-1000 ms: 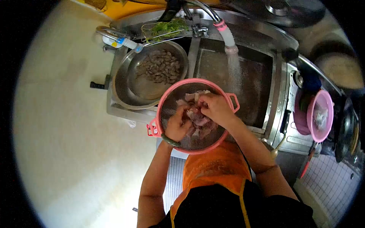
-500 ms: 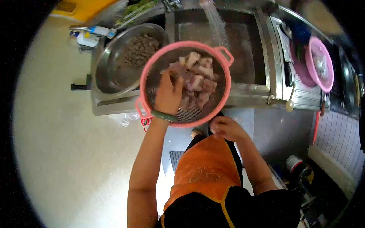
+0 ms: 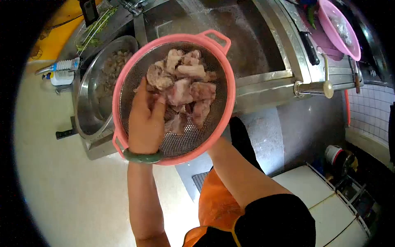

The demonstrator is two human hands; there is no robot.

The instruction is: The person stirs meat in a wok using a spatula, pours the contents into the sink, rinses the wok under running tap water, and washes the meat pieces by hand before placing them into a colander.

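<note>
A pink-rimmed mesh strainer (image 3: pixel 231 99) holds several chunks of raw bony meat (image 3: pixel 181 91). It is tilted in front of the sink edge. My left hand (image 3: pixel 145 123), with a green bangle at the wrist, reaches inside it at the left. Thumb and fingers curl round a piece of meat (image 3: pixel 154 99) there. My right forearm (image 3: pixel 242 175) runs up to the strainer's lower right rim. The strainer covers my right hand, so its fingers and grip are hidden.
A steel bowl (image 3: pixel 83 108) with small brownish pieces stands left, beside the steel sink (image 3: pixel 263 78). A knife (image 3: pixel 309 48) and a pink basin (image 3: pixel 357 48) are on the right counter. Green stalks (image 3: pixel 96 29) lie at the back left. A white-topped surface (image 3: pixel 308 185) is at lower right.
My right hand has gone from beside the apron to beneath the strainer. My left hand is still among the meat. The strainer appears closer and further left, and the view has shifted.
</note>
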